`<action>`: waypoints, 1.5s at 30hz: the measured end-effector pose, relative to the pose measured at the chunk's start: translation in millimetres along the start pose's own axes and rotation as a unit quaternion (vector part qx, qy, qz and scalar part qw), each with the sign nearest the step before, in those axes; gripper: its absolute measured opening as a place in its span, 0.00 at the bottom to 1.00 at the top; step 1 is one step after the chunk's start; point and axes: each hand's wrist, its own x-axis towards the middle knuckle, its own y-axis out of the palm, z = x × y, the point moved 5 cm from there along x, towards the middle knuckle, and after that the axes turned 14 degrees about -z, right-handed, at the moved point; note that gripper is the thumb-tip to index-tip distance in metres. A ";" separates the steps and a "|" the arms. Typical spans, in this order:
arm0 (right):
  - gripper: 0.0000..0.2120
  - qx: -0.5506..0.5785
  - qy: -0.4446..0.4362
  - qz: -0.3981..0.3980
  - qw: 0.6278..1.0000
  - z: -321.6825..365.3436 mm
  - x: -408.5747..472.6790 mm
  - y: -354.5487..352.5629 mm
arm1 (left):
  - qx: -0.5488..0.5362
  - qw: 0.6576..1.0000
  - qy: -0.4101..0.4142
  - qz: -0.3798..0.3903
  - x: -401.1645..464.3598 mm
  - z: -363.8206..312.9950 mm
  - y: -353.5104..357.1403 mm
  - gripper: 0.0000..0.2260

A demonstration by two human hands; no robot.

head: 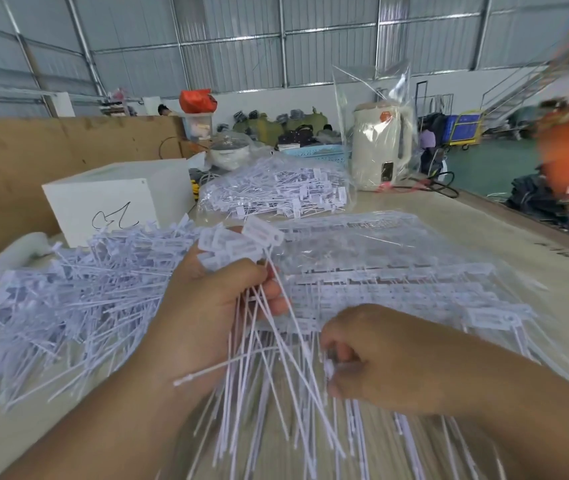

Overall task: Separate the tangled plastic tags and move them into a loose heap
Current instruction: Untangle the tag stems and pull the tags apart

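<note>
My left hand [217, 306] is closed around a bunch of white plastic tags [238, 244], their flat heads fanning out above my fingers and their thin tails hanging down toward me. My right hand [376, 362] pinches the tails of that bunch lower down, fingers curled shut on them. A loose heap of separated tags [68, 292] lies on the table to the left of my left hand. Flat sheets of still-joined tags [380, 282] in clear plastic lie to the right, behind my hands.
A white box [116, 202] stands at the back left beside a cardboard wall [33, 161]. Another bagged pile of tags [276, 188] lies farther back. A cream kettle [380, 147] wrapped in clear plastic stands at the back right. The table edge [532, 223] runs along the right.
</note>
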 end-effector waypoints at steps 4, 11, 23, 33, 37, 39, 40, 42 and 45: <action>0.07 -0.020 -0.029 -0.041 0.999 -1.4 5.6 7.5 | 0.014 1.000 -0.014 0.002 -0.2 0.4 -0.5 0.11; 0.10 0.037 -0.049 -0.086 0.994 -2.0 9.8 3.7 | 0.033 0.999 -0.027 0.005 -3.1 5.0 1.6 0.07; 0.06 0.064 -0.117 -0.107 0.985 16.0 14.3 13.4 | 0.030 0.997 -0.068 -0.011 -4.7 8.3 4.8 0.10; 0.04 -0.015 -0.187 -0.208 0.960 27.4 5.2 -7.7 | 0.007 0.996 -0.089 -0.023 0.2 1.7 -2.7 0.09; 0.03 -0.016 -0.201 -0.307 0.930 32.8 -10.3 -34.8 | -0.068 0.985 -0.155 -0.026 8.8 -8.8 -15.3 0.03; 0.03 -0.016 -0.205 -0.335 0.919 32.6 -14.3 -43.7 | -0.096 0.972 -0.209 -0.042 15.0 -9.7 -26.0 0.02; 0.03 -0.017 -0.208 -0.345 0.915 32.2 -15.0 -47.0 | -0.104 0.968 -0.223 -0.053 17.9 -9.2 -30.6 0.02; 0.05 -0.019 -0.209 -0.363 0.908 30.2 -14.9 -51.6 | -0.097 0.967 -0.223 -0.073 21.4 -7.5 -35.3 0.04; 0.05 -0.024 -0.208 -0.384 0.899 28.6 -14.4 -52.3 | -0.038 0.973 -0.221 -0.050 14.9 2.5 -24.3 0.06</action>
